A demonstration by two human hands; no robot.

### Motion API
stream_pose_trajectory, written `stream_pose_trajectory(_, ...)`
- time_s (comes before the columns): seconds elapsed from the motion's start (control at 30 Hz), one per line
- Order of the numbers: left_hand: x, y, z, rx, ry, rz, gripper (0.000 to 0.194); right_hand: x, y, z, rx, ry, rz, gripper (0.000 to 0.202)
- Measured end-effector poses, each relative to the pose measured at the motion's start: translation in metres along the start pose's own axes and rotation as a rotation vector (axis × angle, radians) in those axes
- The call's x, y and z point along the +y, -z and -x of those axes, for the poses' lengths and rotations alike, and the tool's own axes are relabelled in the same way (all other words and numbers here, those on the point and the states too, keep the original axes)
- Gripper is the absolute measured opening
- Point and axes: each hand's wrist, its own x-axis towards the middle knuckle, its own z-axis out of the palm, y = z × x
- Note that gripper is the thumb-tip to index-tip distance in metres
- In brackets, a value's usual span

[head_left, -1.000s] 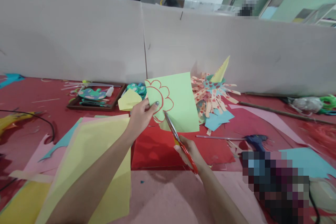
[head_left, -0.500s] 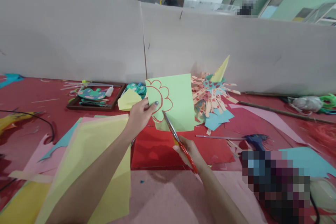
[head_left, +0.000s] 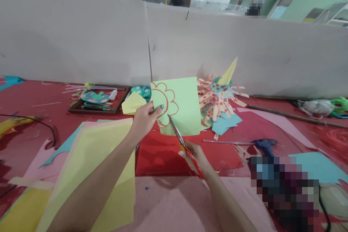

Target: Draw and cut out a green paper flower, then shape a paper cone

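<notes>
My left hand (head_left: 146,116) pinches the left edge of a light green sheet of paper (head_left: 186,101), thumb in front. A scalloped flower outline in red is drawn on the sheet. My right hand (head_left: 196,155) is closed around the red handles of a pair of scissors (head_left: 178,135). The scissor blades reach into the paper from its lower edge, their tips at the drawn petal line below my left thumb. Beneath the sheet, red paper (head_left: 165,156) lies on the table.
Yellow sheets (head_left: 106,174) are stacked at left. Behind them is a brown tray (head_left: 119,107) with craft pieces. A paper-strip figure with a yellow cone (head_left: 230,72) stands behind right, before a pale partition (head_left: 81,36). A dark blue glue gun (head_left: 265,145) lies at right.
Almost nothing differs. The green sheet's right edge has shifted very slightly left; both hands and the scissors keep nearly the same position.
</notes>
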Motion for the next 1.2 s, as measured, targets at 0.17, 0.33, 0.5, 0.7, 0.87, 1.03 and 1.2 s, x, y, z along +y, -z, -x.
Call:
stream_pose_trajectory(0.17, 0.0, 0.0, 0.0, -0.005, 0.001, 0.008, 0.032, 0.0, 0.0, 0.0, 0.008, 0.006, -0.008, 0.05)
stream_pose_trajectory(0.33, 0.0, 0.0, 0.0, 0.011, 0.01, 0.05, 0.031, 0.003, -0.001, -0.002, 0.029, 0.015, 0.005, 0.051)
stream_pose_trajectory(0.5, -0.007, -0.004, -0.002, 0.09, 0.027, 0.23, 0.026, 0.006, -0.002, -0.001, 0.051, 0.032, -0.008, 0.047)
stream_pose_trajectory(0.7, -0.008, -0.014, 0.0, 0.082, 0.192, 0.586, 0.028, 0.001, 0.001, 0.001, 0.02, 0.031, -0.122, 0.04)
stream_pose_trajectory(0.87, -0.003, -0.02, 0.006, 0.095, 0.241, 0.662, 0.029, -0.008, 0.002, 0.004, 0.007, 0.009, -0.207, 0.047)
stream_pose_trajectory(1.03, 0.0, -0.024, 0.009, 0.104, 0.218, 0.699, 0.031, -0.01, 0.0, 0.004, -0.048, -0.008, -0.337, 0.048)
stream_pose_trajectory(1.2, 0.001, -0.023, 0.009, 0.076, 0.222, 0.762, 0.025, -0.001, -0.005, 0.003, -0.088, -0.007, -0.476, 0.045)
